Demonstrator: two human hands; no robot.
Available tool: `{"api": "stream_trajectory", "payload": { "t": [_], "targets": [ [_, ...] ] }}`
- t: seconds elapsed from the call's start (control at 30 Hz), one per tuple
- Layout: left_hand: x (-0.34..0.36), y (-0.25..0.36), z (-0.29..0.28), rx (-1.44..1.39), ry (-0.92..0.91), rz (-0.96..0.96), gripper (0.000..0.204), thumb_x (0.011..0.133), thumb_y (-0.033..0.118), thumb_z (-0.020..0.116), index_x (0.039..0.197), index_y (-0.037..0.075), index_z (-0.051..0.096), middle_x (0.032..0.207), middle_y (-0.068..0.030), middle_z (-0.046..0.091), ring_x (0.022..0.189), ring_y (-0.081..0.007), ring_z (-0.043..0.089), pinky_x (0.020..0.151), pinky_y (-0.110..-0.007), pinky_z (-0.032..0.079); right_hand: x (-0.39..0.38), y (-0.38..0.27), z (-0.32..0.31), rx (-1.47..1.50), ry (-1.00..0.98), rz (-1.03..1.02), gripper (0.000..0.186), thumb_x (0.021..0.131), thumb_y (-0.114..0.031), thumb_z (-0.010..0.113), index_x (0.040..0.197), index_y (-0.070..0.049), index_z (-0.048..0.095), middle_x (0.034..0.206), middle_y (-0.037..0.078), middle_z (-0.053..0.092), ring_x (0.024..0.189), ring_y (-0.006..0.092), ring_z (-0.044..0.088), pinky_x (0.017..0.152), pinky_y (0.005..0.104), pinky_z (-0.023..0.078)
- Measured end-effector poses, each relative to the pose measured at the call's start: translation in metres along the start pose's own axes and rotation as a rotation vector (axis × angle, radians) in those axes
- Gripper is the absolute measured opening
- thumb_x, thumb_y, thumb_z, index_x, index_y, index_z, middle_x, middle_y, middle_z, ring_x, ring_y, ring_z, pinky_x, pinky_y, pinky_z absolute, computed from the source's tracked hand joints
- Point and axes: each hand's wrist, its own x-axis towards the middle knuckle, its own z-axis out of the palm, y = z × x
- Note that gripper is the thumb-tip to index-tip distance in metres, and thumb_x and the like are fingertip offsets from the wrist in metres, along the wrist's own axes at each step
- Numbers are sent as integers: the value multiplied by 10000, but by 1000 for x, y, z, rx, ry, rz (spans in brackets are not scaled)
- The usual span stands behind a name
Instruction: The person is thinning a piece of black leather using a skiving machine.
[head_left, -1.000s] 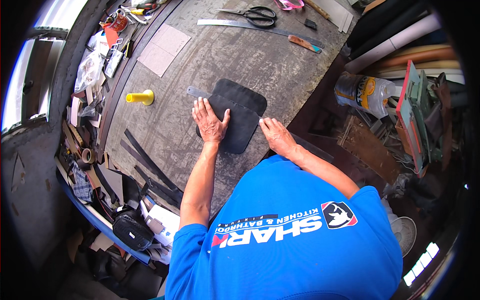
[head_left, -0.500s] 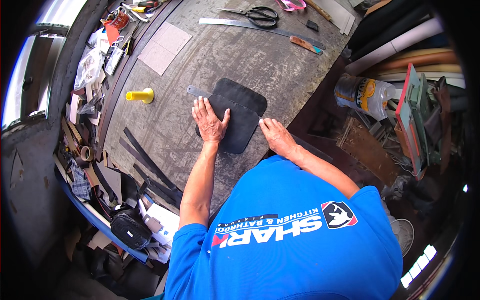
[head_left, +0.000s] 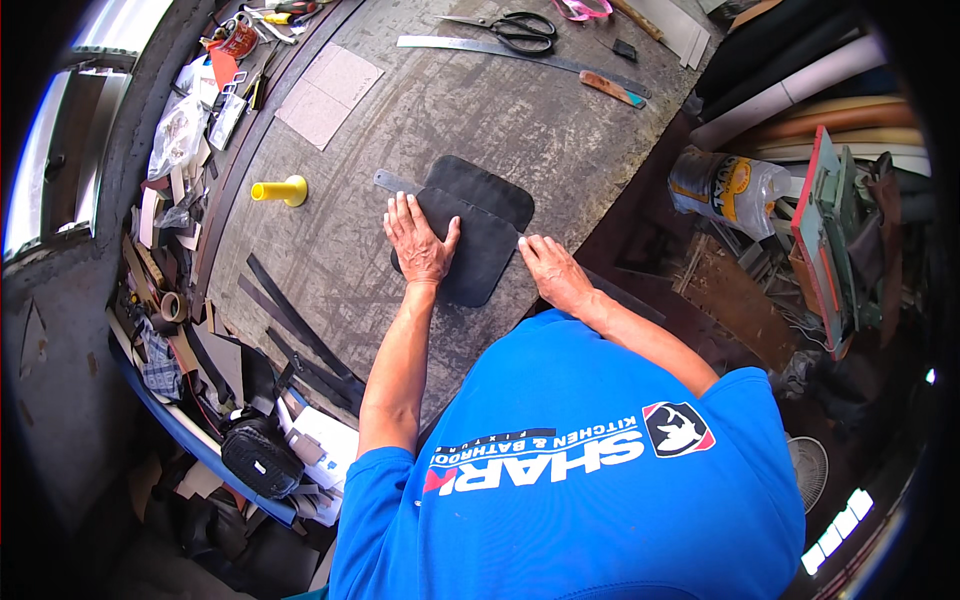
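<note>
two hands pressing flat on dark leather pieces at the workbench's near edge

head view: the left hand (head_left: pixel 420 240) is lying flat, fingers spread, on the black leather pieces (head_left: pixel 480 225), which are overlapping near the workbench (head_left: pixel 420 110) front edge. the right hand (head_left: pixel 552 272) is resting open at their right edge, gripping nothing. a yellow funnel (head_left: pixel 281 190) is lying toward the left edge; scissors (head_left: pixel 512 30) and a metal ruler (head_left: pixel 500 52) are lying along the far edge.
</note>
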Motion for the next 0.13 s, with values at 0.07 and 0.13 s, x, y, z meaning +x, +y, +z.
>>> {"api": "stream_trajectory", "payload": {
  "t": [0.07, 0.13],
  "targets": [
    [0, 0, 0, 0, 0, 0, 881, 851, 565, 613, 1394, -92, 390, 1483, -232, 350, 1429, -388, 255, 1189, -517, 162, 0, 0, 0, 0, -2, 0, 475, 807, 15, 520, 1276, 84, 493, 1087, 156, 531, 1003, 303, 541, 862, 395, 472],
    [0, -1, 1, 3, -1, 3, 889, 848, 567, 616, 1397, -93, 386, 1485, -231, 348, 1431, -389, 253, 1190, -518, 161, 0, 0, 0, 0, -4, -3, 481, 808, 14, 521, 1283, 83, 488, 1095, 160, 529, 1008, 304, 541, 872, 394, 472]
  ]
}}
